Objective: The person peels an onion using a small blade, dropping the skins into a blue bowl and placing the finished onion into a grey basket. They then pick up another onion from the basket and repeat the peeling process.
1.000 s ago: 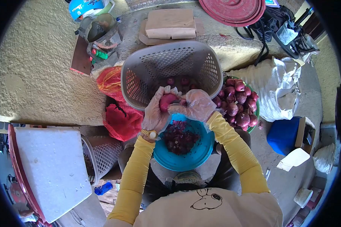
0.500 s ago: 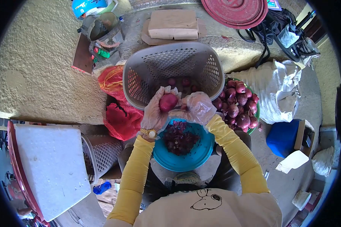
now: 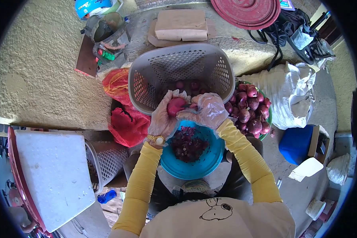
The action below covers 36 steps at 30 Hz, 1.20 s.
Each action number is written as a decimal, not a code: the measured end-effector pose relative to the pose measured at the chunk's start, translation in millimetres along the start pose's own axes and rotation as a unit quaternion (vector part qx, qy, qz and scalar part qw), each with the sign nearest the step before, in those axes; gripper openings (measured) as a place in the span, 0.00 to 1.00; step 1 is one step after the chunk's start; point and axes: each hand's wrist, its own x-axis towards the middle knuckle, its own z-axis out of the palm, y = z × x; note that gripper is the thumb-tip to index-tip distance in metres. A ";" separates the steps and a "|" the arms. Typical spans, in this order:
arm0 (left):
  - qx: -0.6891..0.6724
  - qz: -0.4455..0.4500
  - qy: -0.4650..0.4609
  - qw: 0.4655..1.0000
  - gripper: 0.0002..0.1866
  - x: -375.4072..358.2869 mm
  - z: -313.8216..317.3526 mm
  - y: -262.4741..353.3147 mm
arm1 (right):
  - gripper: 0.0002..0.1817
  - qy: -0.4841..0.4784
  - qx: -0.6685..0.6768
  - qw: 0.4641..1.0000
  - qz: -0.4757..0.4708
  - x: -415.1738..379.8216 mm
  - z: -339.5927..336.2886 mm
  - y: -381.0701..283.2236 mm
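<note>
- Onion (image 3: pixel 176 107) in the left hand (image 3: pixel 162 119), which cups it at the grey crate's (image 3: pixel 182 53) near edge.
- Right hand (image 3: pixel 211 111) curled beside it; its exact grip is unclear.
- Blue basin (image 3: pixel 192 170) nearer, peelings (image 3: pixel 189 148) inside its rim.
- Onion pile (image 3: pixel 253 109) hems the right; open room lies inside the crate, beyond both hands.

Worn on the head, the single camera looks steeply down from above the near side of the turquoise basin (image 3: pixel 174 166), facing forward.
</note>
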 end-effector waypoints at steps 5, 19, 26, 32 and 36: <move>0.012 0.004 -0.015 1.000 0.13 0.6 -3.1 -1.4 | 0.40 0.041 0.102 0.994 -0.001 -0.2 9.7 3.5; 0.012 -0.015 -0.047 0.999 0.13 -4.0 4.3 -3.3 | 0.36 0.011 0.243 0.969 0.033 -4.2 22.3 12.8; -0.017 -0.041 -0.021 0.999 0.11 -3.5 -3.8 -1.9 | 0.34 0.014 0.221 0.975 0.015 -6.2 14.3 8.0; 0.005 -0.008 0.062 0.998 0.12 -8.2 8.8 3.1 | 0.37 -0.043 0.099 0.992 -0.070 -7.3 18.6 9.3; -0.012 -0.025 0.033 0.999 0.14 -9.1 1.5 8.2 | 0.36 -0.036 0.120 0.985 -0.116 -7.0 18.0 11.8</move>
